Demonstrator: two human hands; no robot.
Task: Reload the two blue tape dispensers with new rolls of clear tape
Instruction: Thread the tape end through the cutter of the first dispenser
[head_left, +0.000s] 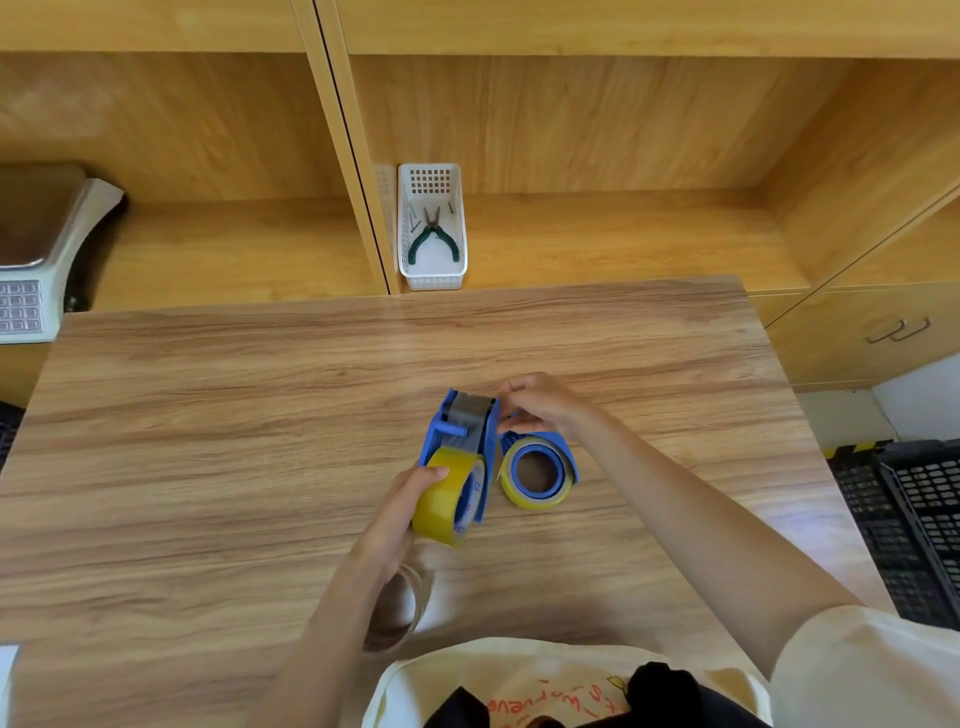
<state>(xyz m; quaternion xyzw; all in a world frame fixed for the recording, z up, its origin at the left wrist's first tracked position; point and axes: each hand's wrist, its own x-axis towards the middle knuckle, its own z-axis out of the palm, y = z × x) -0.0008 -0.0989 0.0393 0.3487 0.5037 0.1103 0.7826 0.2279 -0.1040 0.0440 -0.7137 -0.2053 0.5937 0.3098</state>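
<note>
A blue tape dispenser stands on its edge in the middle of the wooden table, with a yellowish roll of clear tape in its near end. My left hand grips that roll from the left. My right hand pinches the dispenser's far right side near its grey metal flap. A second blue dispenser lies flat just to the right, with a thinner tape roll on its hub. A nearly used-up roll core lies near the front edge, partly hidden by my left forearm.
A white basket with green-handled pliers and a few screws sits in the shelf behind the table. A weighing scale stands at the far left. Black plastic crates are on the floor to the right.
</note>
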